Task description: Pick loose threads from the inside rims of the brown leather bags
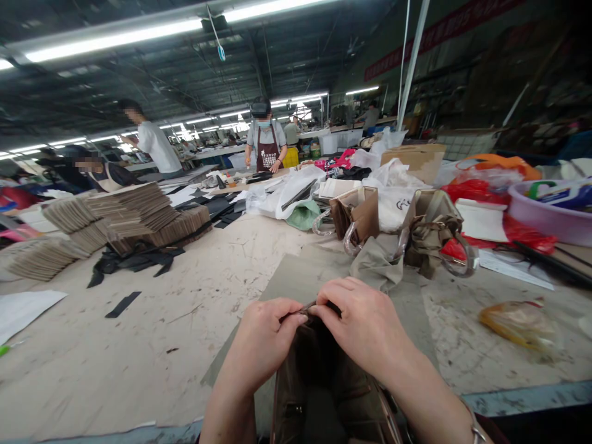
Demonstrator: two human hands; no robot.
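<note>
A dark brown bag (319, 388) rests against the table's near edge, its top rim turned toward me. My left hand (266, 339) pinches that rim on the left, fingers closed. Fingers of my right hand (365, 324) are curled over the rim from the right, almost touching the left hand. A thin dark strip or tool (309, 306) shows between the fingertips; I cannot tell what it is. The bag lies over a grey-green sheet (300, 277) spread on the table.
Brown bags with clear ring handles (354, 219) and crumpled paper lie just beyond the grey-green sheet. Stacks of flat card (124, 216) and black strips are at the left. A pink basin (550, 216) and red plastic are at the right. Several people work at far tables.
</note>
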